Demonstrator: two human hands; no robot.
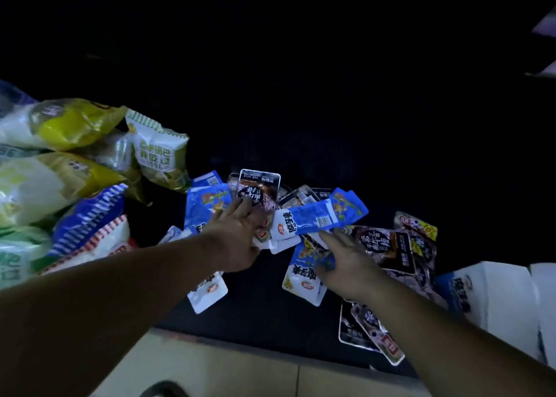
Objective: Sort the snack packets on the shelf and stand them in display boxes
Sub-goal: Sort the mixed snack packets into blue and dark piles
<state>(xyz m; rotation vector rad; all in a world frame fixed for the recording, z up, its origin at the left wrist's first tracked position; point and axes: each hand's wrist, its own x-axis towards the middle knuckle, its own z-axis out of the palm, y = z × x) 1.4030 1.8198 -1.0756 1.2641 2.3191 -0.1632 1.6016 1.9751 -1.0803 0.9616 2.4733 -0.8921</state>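
Blue packet (pixel 319 217), white at one end, lies atop loose pile of snack packets (pixel 391 246) at frame centre, on dark shelf (pixel 264 309). Right hand (pixel 349 264), fingers straight, touches its lower edge; actual hold cannot be told. Left hand (pixel 237 240), fingers spread, loose, touches black packet (pixel 259 186). Forearms reach in from lower corners. Large bags (pixel 60 171) stacked left; white display box (pixel 499 294) lower right.
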